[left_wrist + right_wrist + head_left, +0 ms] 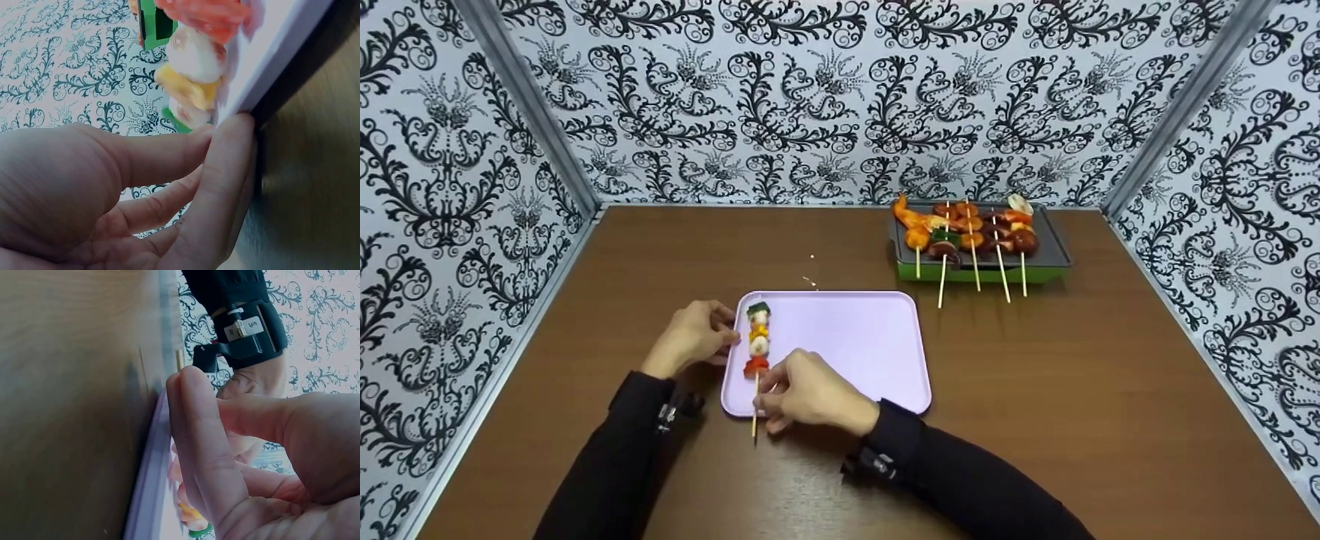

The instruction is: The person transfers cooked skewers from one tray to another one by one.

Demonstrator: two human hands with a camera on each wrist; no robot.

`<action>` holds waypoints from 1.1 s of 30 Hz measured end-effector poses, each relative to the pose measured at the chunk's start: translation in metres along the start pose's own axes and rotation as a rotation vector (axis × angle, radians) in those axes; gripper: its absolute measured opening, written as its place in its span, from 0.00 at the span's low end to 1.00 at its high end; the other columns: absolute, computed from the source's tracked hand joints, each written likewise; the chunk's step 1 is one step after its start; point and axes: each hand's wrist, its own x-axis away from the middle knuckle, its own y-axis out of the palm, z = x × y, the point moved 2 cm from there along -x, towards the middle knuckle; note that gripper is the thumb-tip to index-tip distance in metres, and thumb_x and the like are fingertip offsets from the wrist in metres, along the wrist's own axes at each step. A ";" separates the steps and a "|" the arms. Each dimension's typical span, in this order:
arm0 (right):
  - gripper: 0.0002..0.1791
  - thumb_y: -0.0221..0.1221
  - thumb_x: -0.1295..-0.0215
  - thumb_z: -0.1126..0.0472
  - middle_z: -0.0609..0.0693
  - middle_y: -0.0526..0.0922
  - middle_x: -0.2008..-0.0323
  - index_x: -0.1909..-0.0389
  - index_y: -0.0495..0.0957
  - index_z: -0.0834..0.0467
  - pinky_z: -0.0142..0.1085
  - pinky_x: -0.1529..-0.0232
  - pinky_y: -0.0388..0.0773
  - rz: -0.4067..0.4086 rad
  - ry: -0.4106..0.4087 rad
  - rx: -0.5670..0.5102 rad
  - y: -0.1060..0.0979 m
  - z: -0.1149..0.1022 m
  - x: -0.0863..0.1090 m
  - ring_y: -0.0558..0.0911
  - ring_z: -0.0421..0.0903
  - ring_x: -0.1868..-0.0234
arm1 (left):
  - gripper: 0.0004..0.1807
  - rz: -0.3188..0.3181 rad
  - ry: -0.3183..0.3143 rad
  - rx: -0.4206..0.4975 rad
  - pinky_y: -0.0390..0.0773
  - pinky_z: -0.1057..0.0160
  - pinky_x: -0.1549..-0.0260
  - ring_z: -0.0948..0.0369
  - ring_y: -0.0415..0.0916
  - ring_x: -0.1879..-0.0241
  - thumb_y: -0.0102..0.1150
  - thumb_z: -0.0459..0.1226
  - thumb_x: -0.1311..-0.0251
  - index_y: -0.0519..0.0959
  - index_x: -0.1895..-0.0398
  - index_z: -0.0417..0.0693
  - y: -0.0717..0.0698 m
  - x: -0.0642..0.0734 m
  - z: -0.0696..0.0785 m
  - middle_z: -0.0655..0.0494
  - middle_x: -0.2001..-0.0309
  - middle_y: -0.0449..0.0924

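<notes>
A vegetable skewer (758,341) lies along the left side of a lilac tray (847,352), its red, white, yellow and green pieces over the tray and its bare stick reaching past the near rim. My right hand (810,390) pinches that stick below the red piece; in the right wrist view the stick's end (179,360) shows beyond the fingertips. At the tray's left rim, my left hand (694,337) pinches the edge between thumb and index finger, as the left wrist view shows close up. Parts of the stick are hidden behind the right fingers.
A green grill (982,271) with a dark top stands at the back right, bearing several loaded skewers (971,225) whose sticks jut toward the front. Small pale bits (810,281) lie on the brown table (1072,412) behind the tray. Patterned walls (840,97) enclose the table.
</notes>
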 end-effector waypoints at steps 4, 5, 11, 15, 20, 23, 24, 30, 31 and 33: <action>0.02 0.67 0.35 0.66 0.52 0.86 0.78 0.65 0.86 0.62 0.39 0.77 0.87 0.007 0.004 0.026 -0.005 0.000 0.001 0.87 0.48 0.79 | 0.20 -0.002 -0.001 -0.001 0.89 0.56 0.72 0.52 0.85 0.69 0.66 0.29 0.37 0.76 0.43 0.36 0.000 0.001 -0.001 0.39 0.59 0.81; 0.02 0.67 0.35 0.66 0.52 0.85 0.78 0.65 0.86 0.62 0.40 0.77 0.87 0.010 0.005 0.027 -0.006 0.000 0.002 0.87 0.48 0.79 | 0.20 -0.001 -0.001 -0.006 0.89 0.56 0.72 0.52 0.85 0.69 0.66 0.29 0.37 0.76 0.43 0.36 0.000 0.001 -0.001 0.39 0.59 0.80; 0.03 0.67 0.36 0.65 0.52 0.86 0.78 0.66 0.86 0.62 0.42 0.76 0.87 0.023 -0.007 0.051 -0.007 0.001 0.003 0.87 0.48 0.80 | 0.20 0.000 0.009 -0.008 0.89 0.57 0.72 0.52 0.85 0.68 0.66 0.29 0.37 0.76 0.43 0.36 -0.001 0.000 -0.003 0.39 0.59 0.80; 0.04 0.69 0.36 0.63 0.50 0.85 0.80 0.71 0.86 0.59 0.40 0.78 0.87 0.004 -0.011 0.070 0.001 0.003 0.004 0.86 0.46 0.81 | 0.20 -0.006 0.018 0.008 0.89 0.56 0.73 0.52 0.85 0.67 0.66 0.28 0.38 0.76 0.43 0.34 0.000 -0.001 -0.004 0.39 0.59 0.80; 0.09 0.71 0.38 0.60 0.49 0.83 0.85 0.76 0.85 0.56 0.39 0.82 0.85 0.024 -0.009 0.120 0.009 0.003 0.001 0.84 0.45 0.85 | 0.20 0.004 0.012 -0.006 0.89 0.57 0.72 0.52 0.85 0.68 0.66 0.28 0.37 0.76 0.43 0.35 0.000 -0.001 -0.002 0.39 0.59 0.79; 0.10 0.72 0.39 0.59 0.49 0.82 0.86 0.77 0.84 0.56 0.39 0.85 0.83 0.057 -0.004 0.156 0.012 0.003 -0.002 0.83 0.44 0.87 | 0.20 0.005 0.011 -0.006 0.89 0.57 0.72 0.52 0.85 0.68 0.66 0.28 0.37 0.76 0.43 0.35 0.000 -0.001 -0.002 0.39 0.59 0.79; 0.10 0.72 0.40 0.59 0.48 0.82 0.87 0.78 0.84 0.55 0.38 0.86 0.83 0.066 -0.004 0.171 0.013 0.003 -0.003 0.82 0.44 0.88 | 0.20 0.002 0.017 -0.006 0.89 0.57 0.72 0.52 0.85 0.68 0.66 0.28 0.37 0.76 0.43 0.34 0.000 -0.001 -0.002 0.39 0.59 0.79; 0.11 0.71 0.40 0.60 0.45 0.80 0.90 0.79 0.81 0.53 0.37 0.90 0.80 0.098 -0.034 0.251 0.017 0.003 -0.007 0.80 0.42 0.91 | 0.20 0.002 0.020 0.001 0.89 0.57 0.72 0.52 0.85 0.69 0.66 0.28 0.37 0.76 0.43 0.34 0.001 -0.002 -0.002 0.39 0.59 0.80; 0.11 0.71 0.40 0.61 0.45 0.80 0.90 0.79 0.80 0.54 0.37 0.90 0.80 0.099 -0.036 0.255 0.018 0.002 -0.007 0.80 0.42 0.91 | 0.20 0.001 0.020 0.004 0.89 0.57 0.72 0.52 0.85 0.69 0.66 0.28 0.37 0.76 0.43 0.34 0.001 -0.001 -0.002 0.39 0.59 0.80; 0.11 0.70 0.40 0.61 0.44 0.80 0.89 0.79 0.80 0.54 0.36 0.91 0.79 0.104 -0.041 0.259 0.020 0.001 -0.008 0.79 0.41 0.91 | 0.20 0.002 0.017 0.012 0.89 0.56 0.72 0.52 0.86 0.69 0.67 0.28 0.38 0.76 0.44 0.35 0.000 -0.001 -0.002 0.39 0.59 0.80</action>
